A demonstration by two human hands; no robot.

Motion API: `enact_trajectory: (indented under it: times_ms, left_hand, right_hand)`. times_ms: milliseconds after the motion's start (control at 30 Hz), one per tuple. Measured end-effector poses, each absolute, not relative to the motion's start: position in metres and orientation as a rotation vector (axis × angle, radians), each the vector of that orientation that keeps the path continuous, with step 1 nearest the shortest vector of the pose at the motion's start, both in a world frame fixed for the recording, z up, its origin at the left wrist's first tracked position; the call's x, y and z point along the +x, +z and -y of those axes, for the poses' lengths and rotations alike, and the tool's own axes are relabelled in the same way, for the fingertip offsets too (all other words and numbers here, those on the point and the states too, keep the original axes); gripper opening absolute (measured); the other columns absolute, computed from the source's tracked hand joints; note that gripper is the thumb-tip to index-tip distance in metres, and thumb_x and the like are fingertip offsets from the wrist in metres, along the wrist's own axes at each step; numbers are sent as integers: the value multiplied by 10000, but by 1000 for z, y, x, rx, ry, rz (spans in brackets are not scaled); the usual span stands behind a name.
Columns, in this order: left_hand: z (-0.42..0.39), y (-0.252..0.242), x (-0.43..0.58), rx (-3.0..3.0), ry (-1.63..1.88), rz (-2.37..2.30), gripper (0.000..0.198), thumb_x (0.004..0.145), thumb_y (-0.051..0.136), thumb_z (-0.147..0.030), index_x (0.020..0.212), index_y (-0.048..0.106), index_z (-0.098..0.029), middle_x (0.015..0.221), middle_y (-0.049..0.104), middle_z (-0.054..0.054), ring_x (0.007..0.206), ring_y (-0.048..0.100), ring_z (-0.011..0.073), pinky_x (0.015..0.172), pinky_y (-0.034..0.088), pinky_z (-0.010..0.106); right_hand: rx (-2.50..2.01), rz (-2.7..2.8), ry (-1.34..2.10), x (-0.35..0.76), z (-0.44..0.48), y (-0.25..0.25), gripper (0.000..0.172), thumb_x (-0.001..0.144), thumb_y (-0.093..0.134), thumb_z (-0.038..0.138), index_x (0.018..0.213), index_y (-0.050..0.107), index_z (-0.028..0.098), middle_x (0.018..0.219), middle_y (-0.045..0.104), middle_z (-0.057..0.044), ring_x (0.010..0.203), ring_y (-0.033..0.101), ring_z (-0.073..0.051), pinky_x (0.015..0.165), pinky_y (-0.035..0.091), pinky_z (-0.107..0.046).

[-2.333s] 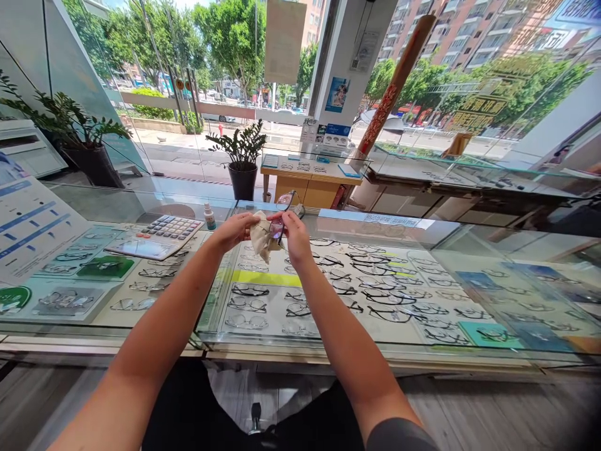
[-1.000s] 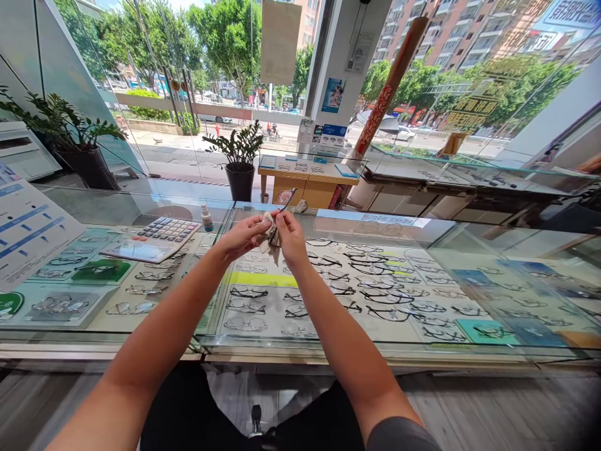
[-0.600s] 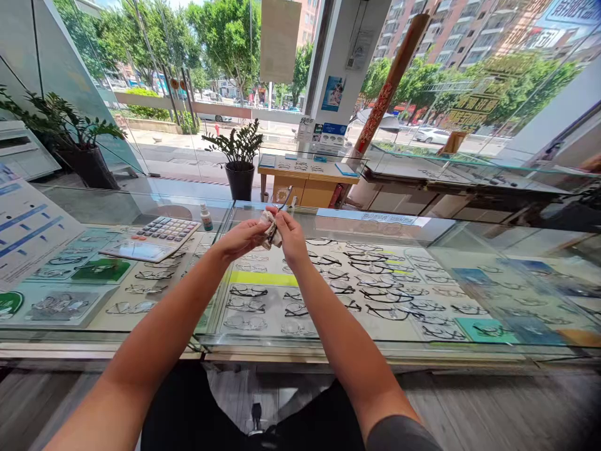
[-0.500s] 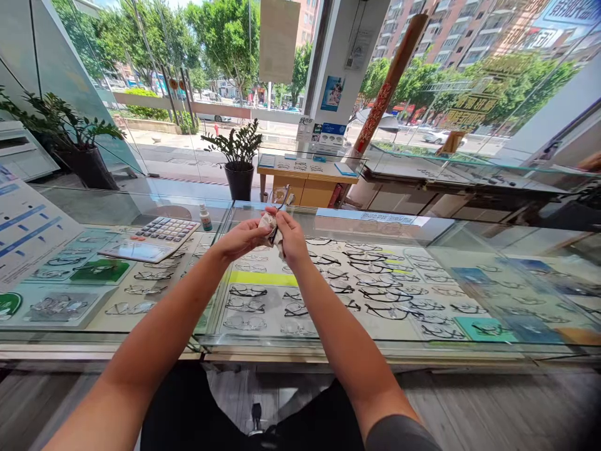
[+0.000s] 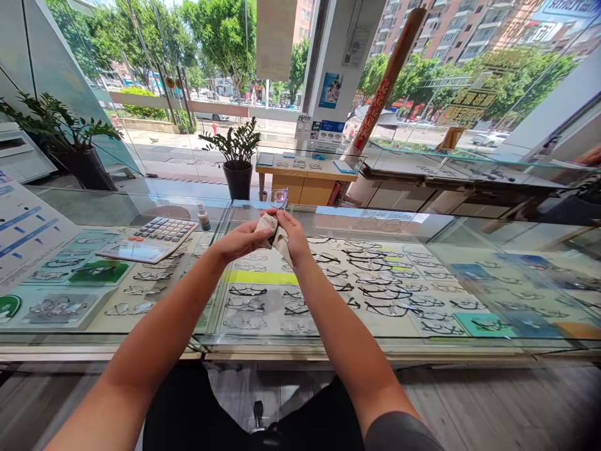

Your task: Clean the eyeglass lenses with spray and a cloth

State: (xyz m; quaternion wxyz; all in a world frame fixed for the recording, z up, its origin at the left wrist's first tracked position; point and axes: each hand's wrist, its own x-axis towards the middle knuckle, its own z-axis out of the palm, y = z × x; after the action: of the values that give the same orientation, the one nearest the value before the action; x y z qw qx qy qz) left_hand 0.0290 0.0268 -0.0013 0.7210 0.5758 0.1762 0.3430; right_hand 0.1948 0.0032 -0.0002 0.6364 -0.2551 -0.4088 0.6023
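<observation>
Over the glass counter, my two hands meet in the middle of the head view, both closed. My left hand (image 5: 243,240) pinches a crumpled beige cloth (image 5: 267,223) with the thumb on top. My right hand (image 5: 295,235) presses against it, and a fold of the same cloth hangs below the fingers. A pair of eyeglasses (image 5: 278,196) is gripped through the cloth; one lens sticks out beyond my fingertips and catches the light. The rest of the frame is hidden by cloth and fingers.
Under the glass counter top (image 5: 328,344) lie rows of eyeglasses (image 5: 382,291). On it, to the left, are a calculator (image 5: 153,238), a small spray bottle (image 5: 203,217) and a printed board (image 5: 32,232). A potted plant (image 5: 238,178) stands beyond.
The cloth has shifted and spread in my fingers, with a longer fold below my right hand. The lens beyond my fingertips has turned and shows more clearly.
</observation>
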Motion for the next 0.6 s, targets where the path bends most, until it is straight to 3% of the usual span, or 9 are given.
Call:
enact_trajectory:
  times_ms: [300, 600]
  left_hand:
    - [-22, -2, 39, 1302, 851, -463, 526, 756, 1035, -543, 910, 775, -112, 816, 732, 52, 716, 653, 134, 679, 506, 245]
    - [-16, -2, 51, 1230, 971, -595, 617, 654, 1047, -626, 830, 718, -136, 743, 666, 5, 673, 600, 120, 649, 490, 252]
  right_hand:
    - [-623, 1021, 1327, 196, -1, 3, 419, 722, 964, 606, 914, 891, 241, 993, 880, -54, 925, 747, -222, 869, 609, -341]
    - [-633, 1071, 1285, 192, 6, 5, 461, 806, 897, 678, 937, 903, 235, 987, 872, -50, 958, 761, -225, 935, 601, -349]
